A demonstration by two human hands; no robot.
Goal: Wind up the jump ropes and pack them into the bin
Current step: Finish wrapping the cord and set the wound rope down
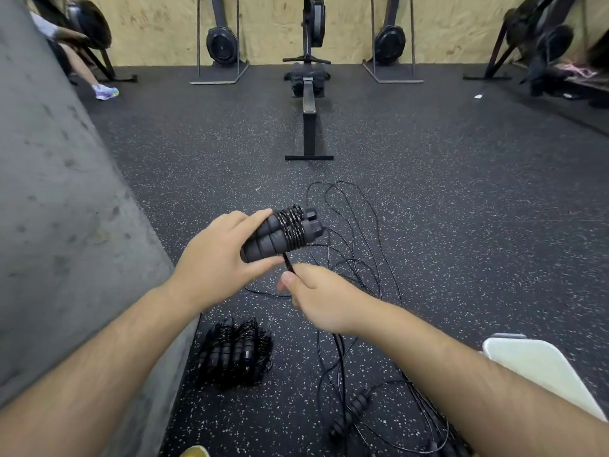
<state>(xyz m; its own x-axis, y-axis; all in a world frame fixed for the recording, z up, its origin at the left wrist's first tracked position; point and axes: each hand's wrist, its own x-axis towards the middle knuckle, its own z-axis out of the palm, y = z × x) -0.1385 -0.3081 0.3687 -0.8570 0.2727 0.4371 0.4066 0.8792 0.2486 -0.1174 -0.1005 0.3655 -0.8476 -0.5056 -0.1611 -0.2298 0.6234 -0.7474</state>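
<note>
The head camera is the only view. Your left hand grips the two foam handles of a jump rope side by side, with your fingers curled over the top and your thumb underneath. Several turns of black cord are wrapped tightly round the handles near their capped ends. Your right hand is just below and to the right, pinching the cord between the thumb and curled fingers. A short straight stretch runs from that pinch up to the wrap.

The rest of the cord falls past your right wrist and lies in loose loops on the speckled rubber floor, beyond and beneath your hands.

A pile of wound ropes rests on the floor below your left forearm, just beside the foot of the concrete wall. Another unwound rope lies near the bottom edge, its ribbed handle among tangled cord.

A pale container shows at the lower right, partly behind your right forearm; you cannot tell whether it is the bin.

Farther off, a rowing machine stands in the middle of the floor, pointing toward a plywood wall. A seated person is at the upper left.
</note>
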